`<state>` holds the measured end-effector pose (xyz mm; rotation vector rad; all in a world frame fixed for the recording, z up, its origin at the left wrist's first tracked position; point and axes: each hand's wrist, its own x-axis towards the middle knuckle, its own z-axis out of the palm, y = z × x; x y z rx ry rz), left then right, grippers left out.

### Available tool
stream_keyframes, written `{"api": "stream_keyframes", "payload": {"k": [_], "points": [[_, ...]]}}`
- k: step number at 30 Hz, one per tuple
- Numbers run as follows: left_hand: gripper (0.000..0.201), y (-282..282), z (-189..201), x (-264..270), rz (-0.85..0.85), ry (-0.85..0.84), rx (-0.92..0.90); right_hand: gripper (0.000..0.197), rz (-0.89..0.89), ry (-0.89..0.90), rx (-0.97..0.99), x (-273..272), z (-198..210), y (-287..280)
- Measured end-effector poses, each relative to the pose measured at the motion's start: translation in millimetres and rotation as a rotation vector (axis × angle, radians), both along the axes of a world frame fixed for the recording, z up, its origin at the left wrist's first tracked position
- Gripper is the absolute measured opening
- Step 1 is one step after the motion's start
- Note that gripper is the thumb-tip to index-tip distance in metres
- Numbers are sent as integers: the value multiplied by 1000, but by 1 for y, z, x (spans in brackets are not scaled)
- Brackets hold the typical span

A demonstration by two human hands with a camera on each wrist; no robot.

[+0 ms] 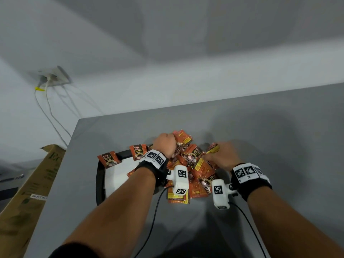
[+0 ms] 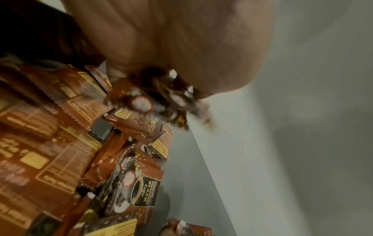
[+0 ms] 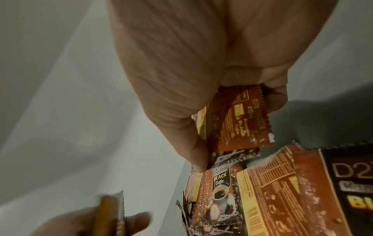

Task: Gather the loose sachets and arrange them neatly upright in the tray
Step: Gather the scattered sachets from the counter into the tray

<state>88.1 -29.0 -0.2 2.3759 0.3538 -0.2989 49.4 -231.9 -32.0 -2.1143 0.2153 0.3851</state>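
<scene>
Orange-brown coffee sachets lie in a loose pile [image 1: 197,172] on the grey table, right of a black-rimmed tray [image 1: 99,175] with a white floor. Two sachets [image 1: 109,159] [image 1: 138,152] stand upright at the tray's far rim. My left hand [image 1: 165,143] is over the far side of the pile; its curled fingers grip a blurred bunch of sachets [image 2: 149,99]. At the pile's right side, my right hand [image 1: 219,155] pinches one sachet [image 3: 238,118] between thumb and fingers, lifted a little above the rest [image 1: 212,148].
A cardboard box [image 1: 28,192] leans against the table's left edge. A wall socket [image 1: 54,77] with hanging cables is at the back left. Black cables from the wrist cameras trail over the near table. Bare grey table surface lies to the right [image 1: 279,146].
</scene>
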Motion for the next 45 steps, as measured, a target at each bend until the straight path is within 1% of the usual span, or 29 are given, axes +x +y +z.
{"api": "stream_keyframes", "payload": {"k": [1,3,4,6,7,8,10,14,17,19,20,22,23,25,27,30,33,34,35,37,38,40,41,43,45], "points": [[46,-1,-1,1,17,15,-26,17,15,-7,-10,2,0,1],[60,-1,-10,4,13,41,-56,21,22,-7,-19,6,0,3],[66,-2,-14,6,9,51,-72,19,23,-2,-22,8,-1,4],[87,-4,-14,6,-2,83,-99,11,25,4,-28,11,-2,7],[91,-4,-14,6,9,93,-104,8,36,4,-36,12,-1,8],[87,-4,-16,8,20,106,-98,8,47,6,-46,12,-2,10],[72,-4,-18,12,49,137,-83,12,47,14,-47,13,-5,12],[60,-2,-31,22,75,153,13,20,56,-18,-75,18,-5,16],[40,-7,-26,22,55,180,96,11,176,-35,-134,24,-1,24],[24,-8,-21,21,0,207,156,20,233,-22,-168,30,-7,31],[25,-8,-24,21,-34,228,162,23,249,-14,-182,32,-13,34],[47,-11,-32,21,-42,281,172,27,231,-11,-226,35,-22,38],[54,-12,-32,19,-41,284,206,31,211,-14,-250,34,-23,39],[58,-15,-38,20,-35,283,261,50,153,-14,-292,34,-30,41],[61,-17,-40,19,-35,272,236,65,102,-1,-324,33,-34,41],[54,-14,-44,17,-37,250,189,68,92,-16,-345,30,-37,40],[53,-13,-43,14,-38,210,232,65,92,-12,-270,31,-41,36],[52,-12,-42,14,-44,196,248,63,115,-11,-228,36,-57,29],[51,-13,-39,14,-44,185,249,62,129,-3,-169,36,-58,26],[48,-12,-32,15,-3,149,216,55,96,0,-38,32,-38,21],[45,-12,-28,16,21,126,190,43,65,-5,21,29,-26,19],[39,-14,-22,18,15,103,177,15,26,-13,183,24,-4,13],[39,-15,-20,19,13,100,168,9,18,-18,272,20,6,8],[49,-18,-20,21,12,96,117,9,-56,-11,416,18,15,-1],[65,-22,-25,21,-49,130,144,16,-165,-7,425,21,11,-8]]}}
